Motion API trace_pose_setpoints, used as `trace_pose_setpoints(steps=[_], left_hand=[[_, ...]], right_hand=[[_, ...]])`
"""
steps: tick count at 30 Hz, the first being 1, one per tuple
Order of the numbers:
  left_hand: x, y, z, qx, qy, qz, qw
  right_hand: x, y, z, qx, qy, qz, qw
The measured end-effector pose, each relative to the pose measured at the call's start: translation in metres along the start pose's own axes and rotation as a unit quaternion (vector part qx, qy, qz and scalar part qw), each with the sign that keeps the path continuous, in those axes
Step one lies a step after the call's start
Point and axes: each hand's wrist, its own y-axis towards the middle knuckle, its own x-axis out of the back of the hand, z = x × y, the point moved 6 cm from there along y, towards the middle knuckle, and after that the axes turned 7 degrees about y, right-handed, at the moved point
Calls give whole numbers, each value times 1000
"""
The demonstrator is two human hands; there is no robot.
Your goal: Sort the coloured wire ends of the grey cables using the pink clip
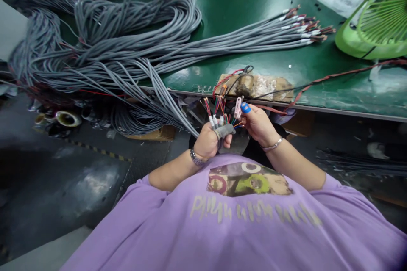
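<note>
1. Gripping grey cables (181, 114) in the left hand (207, 140), with fingers wrapped firmly round and cable ends poking up just short of the counter (238, 4).
2. Pinching a small pink tool (238, 108) in the right hand (259, 125), with thumb and finger nearly together, right beside the coloured wires (221, 105). Wearing a blue cap (245, 108) on the right thumb, plus a grey wrap (225, 130) on what's probably the left one.
3. Could nick or snap a thin wire pretty easily by bringing the pink tool in at a bad angle, given all that splaying.
4. Might muddle the cable ends by easing off on the left, with several to keep lined up in one fist. Might also feel a tug from the pile (127, 25) on the counter, thanks to cables running back into it.
5. Worth watching the cord (318, 78) over the counter edge near the right hand: easy to snag with a careless elbow.
6. Can't make out the pink tool's working end or exact type. Can't count the held cables either, or see the right fingertips behind the thumb.
7. Only getting part of the fan (352, 44), cut off at the right edge, and a blurry mess at upper left.
</note>
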Motion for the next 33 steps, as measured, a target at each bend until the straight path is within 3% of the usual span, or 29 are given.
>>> trace_pose_setpoints(steps=[4, 11, 21, 28, 33], left_hand=[[-5, 6, -2, 8, 1, 9, 1000], [-6, 11, 1, 20, -3, 0, 1000], [-4, 12, 9, 26, 10, 6, 1000], [-3, 11, 9, 9, 6, 7, 1000], [-3, 5, 9, -8, 19, 15, 1000]], right_hand=[[4, 4, 0, 70, -9, -65, 995], [-10, 10, -15, -74, 98, -39, 992], [-14, 15, -11, -29, 143, -7, 989], [-9, 10, -20, -93, 178, -64, 978], [-17, 5, -18, -119, 180, -25, 976]])
